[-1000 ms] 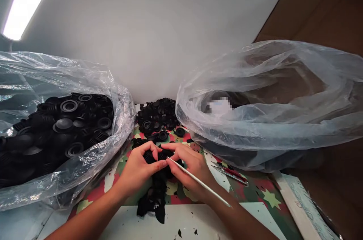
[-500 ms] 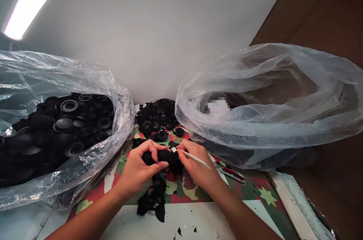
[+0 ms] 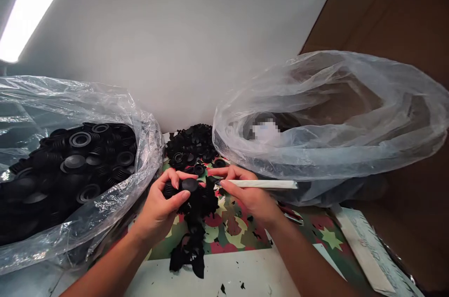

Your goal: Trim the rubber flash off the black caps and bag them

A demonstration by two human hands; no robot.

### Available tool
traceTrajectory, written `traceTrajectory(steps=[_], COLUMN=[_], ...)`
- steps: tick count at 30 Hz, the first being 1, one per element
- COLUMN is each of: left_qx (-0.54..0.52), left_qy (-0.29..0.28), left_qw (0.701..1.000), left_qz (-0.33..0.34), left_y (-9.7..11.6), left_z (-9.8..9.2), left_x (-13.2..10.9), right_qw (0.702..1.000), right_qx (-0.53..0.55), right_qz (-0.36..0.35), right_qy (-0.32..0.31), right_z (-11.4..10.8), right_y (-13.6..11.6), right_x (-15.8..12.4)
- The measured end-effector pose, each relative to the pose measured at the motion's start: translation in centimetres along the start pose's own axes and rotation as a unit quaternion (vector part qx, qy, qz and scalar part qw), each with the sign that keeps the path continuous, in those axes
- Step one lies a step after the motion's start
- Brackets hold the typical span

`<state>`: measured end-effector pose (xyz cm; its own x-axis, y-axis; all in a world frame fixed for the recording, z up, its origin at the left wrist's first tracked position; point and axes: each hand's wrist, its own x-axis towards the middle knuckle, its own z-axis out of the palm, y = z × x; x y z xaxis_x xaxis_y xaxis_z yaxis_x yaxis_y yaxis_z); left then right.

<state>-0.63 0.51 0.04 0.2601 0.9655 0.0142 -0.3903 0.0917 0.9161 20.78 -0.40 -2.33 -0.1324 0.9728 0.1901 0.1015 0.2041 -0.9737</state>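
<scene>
Both of your hands are busy over the surface (image 3: 224, 266): your left hand (image 3: 159, 201) is closed around a ribbed black part (image 3: 170, 189), and a smooth round black face (image 3: 190, 185) shows at its fingertips — whether it belongs to the same piece cannot be told. Your right hand (image 3: 245, 190) pinches a slim white stick (image 3: 271, 184) between thumb and fingers, its inner end pointing toward the part but apart from it. Ragged black scraps (image 3: 211, 201) show between and below your hands. You seem to be partway through clearing loose edging from the part. If so, the next move calls for a steady left hold, a slight turn of the part and a light touch with the stick — its tip is too small to make out.
</scene>
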Motion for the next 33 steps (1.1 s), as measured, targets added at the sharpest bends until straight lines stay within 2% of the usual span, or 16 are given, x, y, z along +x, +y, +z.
traceTrajectory(steps=[1,3,5,7,9,13,15,19,24,27,33], left_qx=[-0.002,0.007,0.047,0.132,0.242,0.423,0.460,0.467,0.427,0.433,0.458], left_qy=[0.001,0.005,0.005,0.000,-0.021,-0.099,-0.091,-0.032,-0.026,-0.044,-0.042], left_qw=[1.000,1.000,0.999,0.991,0.970,0.898,0.881,0.882,0.903,0.900,0.887], left_qz=[-0.002,0.000,0.007,0.011,0.021,0.068,0.068,0.048,0.040,0.028,0.042], left_y=[-0.1,-0.2,-0.1,0.4,0.9,1.3,0.8,-0.6,-0.9,-0.7,-0.7], left_z=[0.0,-0.1,-0.6,-1.2,-1.7,-1.7,-1.3,-0.6,-0.5,-0.3,-0.2], left_x=[0.0,0.0,0.1,0.3,0.5,0.6,0.5,0.1,-0.3,-0.4,-0.4], right_qw=[0.998,0.991,0.992,0.997,0.998,0.994,0.994,0.996,0.998,0.993,0.967], right_qx=[0.062,0.105,0.087,0.041,-0.017,-0.079,-0.079,-0.056,-0.045,-0.093,-0.175], right_qz=[0.003,0.011,0.013,-0.003,-0.031,-0.060,-0.056,-0.053,-0.025,-0.074,-0.182], right_qy=[-0.033,-0.082,-0.091,-0.068,-0.043,-0.038,-0.048,-0.044,-0.025,-0.011,-0.030], right_z=[0.3,0.8,1.0,1.0,0.9,1.2,1.6,2.1,1.7,1.7,2.4], right_y=[-0.3,-0.5,-0.5,-0.6,-0.9,-1.4,-1.4,-1.1,-1.2,-1.3,-0.9], right_x=[-0.2,-0.6,-0.8,-0.9,-0.9,-1.2,-1.4,-1.7,-1.7,-1.6,-1.6])
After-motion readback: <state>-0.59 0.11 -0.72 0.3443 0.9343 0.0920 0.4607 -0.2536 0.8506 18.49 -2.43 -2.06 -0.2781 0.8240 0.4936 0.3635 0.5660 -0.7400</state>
